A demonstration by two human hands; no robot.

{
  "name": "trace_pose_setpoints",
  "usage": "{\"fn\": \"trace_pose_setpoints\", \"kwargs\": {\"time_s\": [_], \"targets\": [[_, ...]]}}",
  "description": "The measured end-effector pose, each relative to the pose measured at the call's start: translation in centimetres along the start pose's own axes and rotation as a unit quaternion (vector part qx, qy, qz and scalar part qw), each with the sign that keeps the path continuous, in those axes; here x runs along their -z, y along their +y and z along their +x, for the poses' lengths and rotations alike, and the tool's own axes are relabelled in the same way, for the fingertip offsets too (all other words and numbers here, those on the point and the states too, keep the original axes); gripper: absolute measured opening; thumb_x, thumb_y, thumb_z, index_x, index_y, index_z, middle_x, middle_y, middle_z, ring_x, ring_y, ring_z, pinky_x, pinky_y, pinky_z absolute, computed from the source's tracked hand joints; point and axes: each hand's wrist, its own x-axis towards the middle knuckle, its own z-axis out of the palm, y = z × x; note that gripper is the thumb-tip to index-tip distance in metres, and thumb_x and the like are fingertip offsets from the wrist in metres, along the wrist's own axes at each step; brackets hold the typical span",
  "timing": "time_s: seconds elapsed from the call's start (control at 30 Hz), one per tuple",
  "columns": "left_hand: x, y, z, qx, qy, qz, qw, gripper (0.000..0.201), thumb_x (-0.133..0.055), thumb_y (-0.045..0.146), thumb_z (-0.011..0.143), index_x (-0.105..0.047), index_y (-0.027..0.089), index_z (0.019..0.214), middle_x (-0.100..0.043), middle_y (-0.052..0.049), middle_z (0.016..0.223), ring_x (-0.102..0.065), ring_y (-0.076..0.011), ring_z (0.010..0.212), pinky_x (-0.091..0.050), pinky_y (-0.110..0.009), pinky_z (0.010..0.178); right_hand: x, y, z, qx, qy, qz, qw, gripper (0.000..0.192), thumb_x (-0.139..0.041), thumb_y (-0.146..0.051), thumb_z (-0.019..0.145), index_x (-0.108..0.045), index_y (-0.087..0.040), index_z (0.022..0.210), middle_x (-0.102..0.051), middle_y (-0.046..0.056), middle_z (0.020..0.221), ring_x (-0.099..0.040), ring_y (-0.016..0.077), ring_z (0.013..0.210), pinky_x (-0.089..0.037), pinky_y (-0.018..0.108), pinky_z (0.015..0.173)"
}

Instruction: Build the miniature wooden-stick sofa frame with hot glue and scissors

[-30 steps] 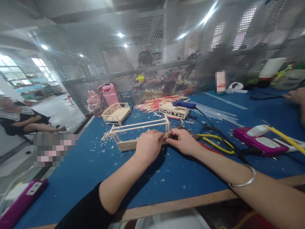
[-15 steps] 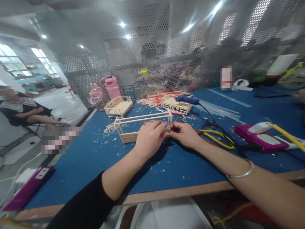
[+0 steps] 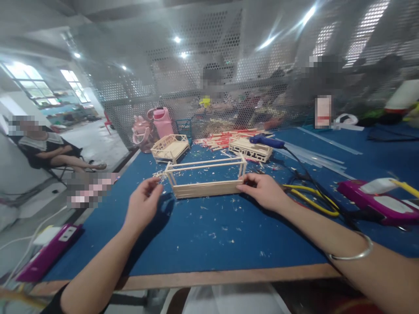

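Head view: left hand point(image 3: 143, 205) has released the stick frame point(image 3: 207, 176), fingers loosely apart; right hand point(image 3: 263, 192) now pinches its right end, mid-desk.

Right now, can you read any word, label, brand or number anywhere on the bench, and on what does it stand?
No text can be read.
White card with a red band at the back: pixelated, unreadable.
Magenta box on the right, white label: too blurred.
Magenta box on the left: no legible print.
Pink bottle: none visible.
Stick frame between the hands: no markings.
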Motion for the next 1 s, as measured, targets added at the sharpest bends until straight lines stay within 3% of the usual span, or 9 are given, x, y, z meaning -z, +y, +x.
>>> {"fn": "trace_pose_setpoints", "kwargs": {"time_s": [0.1, 0.17, 0.43, 0.73, 1.0], "targets": [[-0.8, -0.3, -0.2, 0.025, -0.16, -0.066, 0.985, 0.033, -0.062, 0.041, 0.069, -0.067, 0.016, 0.089, -0.07, -0.005, 0.079, -0.062, -0.0189, 0.073, -0.048, -0.03, 0.068, 0.2, -0.2, -0.1, -0.018, -0.008, -0.001, 1.0, 0.024, -0.055, -0.042, 0.069, -0.061, -0.019, 0.067, -0.064, 0.002, 0.066, -0.056, 0.0167, 0.063, -0.044, 0.028, 0.065], [-1.2, -0.2, -0.5, 0.032, -0.202, -0.077, 0.976, 0.034, -0.061, 0.043, 0.071, -0.068, 0.016, 0.089, -0.07, -0.005, 0.08, -0.061, -0.0184, 0.072, -0.047, -0.029, 0.068, 0.2, -0.2, -0.1, -0.029, -0.014, 0.012, 0.999, 0.025, -0.055, -0.044, 0.069, -0.06, -0.019, 0.068, -0.065, 0.002, 0.067, -0.056, 0.0169, 0.063, -0.044, 0.028, 0.065], [-1.1, 0.1, -0.9, 0.063, -0.204, -0.083, 0.973, 0.029, -0.058, 0.042, 0.072, -0.069, 0.015, 0.074, -0.057, 0.002, 0.056, -0.041, -0.0092, 0.049, -0.03, -0.022, 0.048, 0.1, 0.0, -0.1, -0.045, -0.001, 0.08, 0.996, 0.037, -0.065, -0.056, 0.062, -0.062, -0.019, 0.068, -0.064, 0.002, 0.065, -0.053, 0.0151, 0.059, -0.043, 0.027, 0.059], [-1.4, 0.2, -1.0, 0.082, -0.19, -0.153, 0.966, 0.034, -0.063, 0.047, 0.068, -0.072, 0.015, 0.076, -0.066, -0.002, 0.066, -0.05, -0.0129, 0.057, -0.036, -0.025, 0.055, 0.1, -0.4, -0.3, -0.037, -0.001, 0.09, 0.995, 0.037, -0.064, -0.055, 0.062, -0.058, -0.019, 0.067, -0.053, -0.003, 0.052, -0.043, 0.0108, 0.046, -0.037, 0.025, 0.047], [-1.6, 0.9, -0.8, 0.135, -0.1, -0.207, 0.964, 0.039, -0.073, 0.042, 0.054, -0.07, 0.015, 0.082, -0.065, 0.0, 0.063, -0.05, -0.0107, 0.052, -0.038, -0.021, 0.047, 0.0, 0.0, -0.3, -0.008, 0.004, 0.03, 1.0, 0.029, -0.057, -0.048, 0.068, -0.058, -0.019, 0.066, -0.059, 0.0, 0.059, -0.051, 0.014, 0.056, -0.041, 0.026, 0.056]]}}
